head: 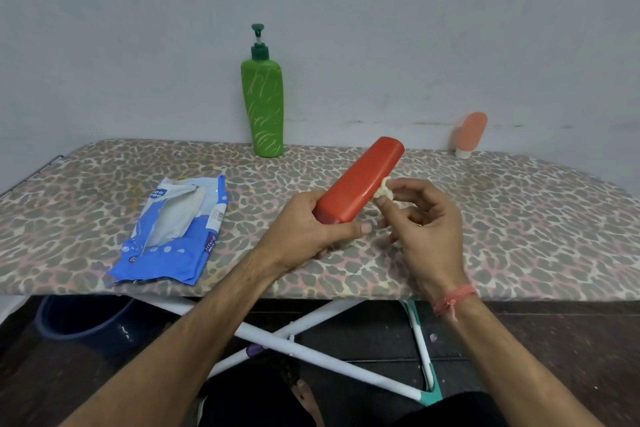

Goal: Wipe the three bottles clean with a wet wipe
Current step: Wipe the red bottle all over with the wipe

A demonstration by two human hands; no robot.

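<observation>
My left hand grips the lower end of a red bottle, which tilts up and away to the right above the board. My right hand pinches a crumpled white wet wipe against the bottle's right side. A tall green pump bottle stands upright at the back by the wall. A small pink bottle stands cap-down at the back right, leaning on the wall.
An opened blue and white wet-wipe pack lies on the left of the leopard-print ironing board. Below the board are its white crossed legs and a dark blue bucket at the left.
</observation>
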